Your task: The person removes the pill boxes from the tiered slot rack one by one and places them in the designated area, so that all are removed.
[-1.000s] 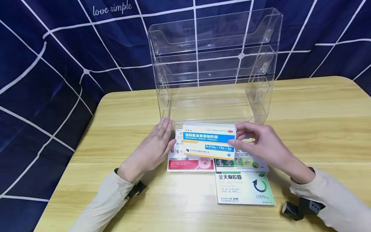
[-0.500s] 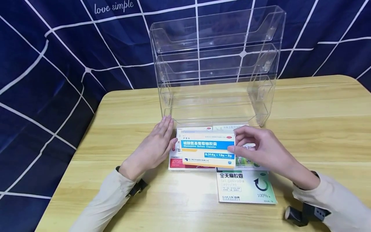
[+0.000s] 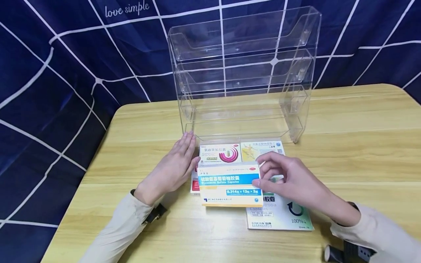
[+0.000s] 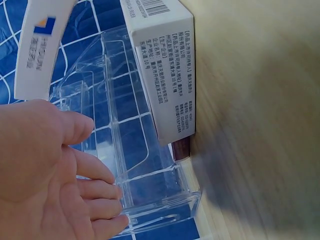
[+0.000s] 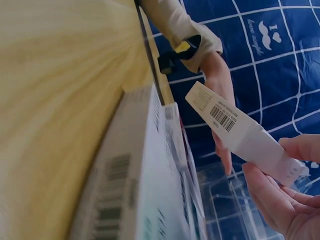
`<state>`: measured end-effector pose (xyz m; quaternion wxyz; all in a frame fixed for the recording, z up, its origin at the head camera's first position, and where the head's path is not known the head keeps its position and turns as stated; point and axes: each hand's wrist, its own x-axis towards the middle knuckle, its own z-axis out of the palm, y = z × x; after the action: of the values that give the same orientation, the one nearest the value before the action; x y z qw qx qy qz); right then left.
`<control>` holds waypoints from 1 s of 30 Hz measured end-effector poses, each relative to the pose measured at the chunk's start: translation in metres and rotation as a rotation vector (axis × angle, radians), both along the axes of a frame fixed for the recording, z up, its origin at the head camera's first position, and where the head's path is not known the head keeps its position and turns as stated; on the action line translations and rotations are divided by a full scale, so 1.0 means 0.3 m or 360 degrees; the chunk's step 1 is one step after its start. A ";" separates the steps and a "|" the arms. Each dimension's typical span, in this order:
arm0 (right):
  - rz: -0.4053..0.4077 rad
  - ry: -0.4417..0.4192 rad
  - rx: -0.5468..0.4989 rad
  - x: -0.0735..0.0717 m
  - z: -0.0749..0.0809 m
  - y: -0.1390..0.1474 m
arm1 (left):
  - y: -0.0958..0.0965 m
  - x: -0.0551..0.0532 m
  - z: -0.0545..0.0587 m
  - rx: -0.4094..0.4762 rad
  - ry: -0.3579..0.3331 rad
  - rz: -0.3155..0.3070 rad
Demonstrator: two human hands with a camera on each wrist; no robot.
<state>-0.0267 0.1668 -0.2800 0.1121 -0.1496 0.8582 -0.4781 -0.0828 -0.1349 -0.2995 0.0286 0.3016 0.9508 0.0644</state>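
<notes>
My right hand (image 3: 292, 177) pinches the right end of a white medicine box (image 3: 227, 199) with blue and orange bands, thumb on its front. The box is tilted above other medicine boxes; its barcode end (image 5: 225, 117) shows in the right wrist view. My left hand (image 3: 169, 170) has its fingers stretched out by the left front corner of a clear acrylic rack (image 3: 294, 113); contact is hard to tell. Behind the held box lie a pink-and-white box (image 3: 217, 151) and a box with a yellow figure (image 3: 263, 148). A green-and-white box (image 3: 279, 219) lies nearer, partly covered by the held one.
A red-edged box (image 3: 195, 185) shows a little beneath the pink-and-white one. The tiered rack stands at the back of the wooden table (image 3: 141, 131). Behind hangs a dark blue curtain (image 3: 131, 44) with white lines.
My right hand has brought the blue-banded box down and toward me, slightly left, uncovering the pink-and-white box and the yellow-figure box. The left hand stays in place.
</notes>
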 end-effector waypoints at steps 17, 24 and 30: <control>0.0325 0.0043 -0.0224 0.089 -0.088 -0.079 | 0.004 0.000 0.002 0.0003 -0.0011 0.0000; 0.0313 0.0025 -0.0244 0.103 -0.106 -0.095 | 0.003 -0.001 -0.001 -0.0007 -0.0010 -0.0006; 0.0321 0.0064 -0.0194 0.113 -0.112 -0.102 | 0.002 -0.001 0.003 -0.0001 -0.0003 -0.0011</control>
<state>0.0071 0.1361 -0.3135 0.1332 -0.2514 0.8102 -0.5124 -0.0830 -0.1344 -0.2986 0.0298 0.3047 0.9498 0.0641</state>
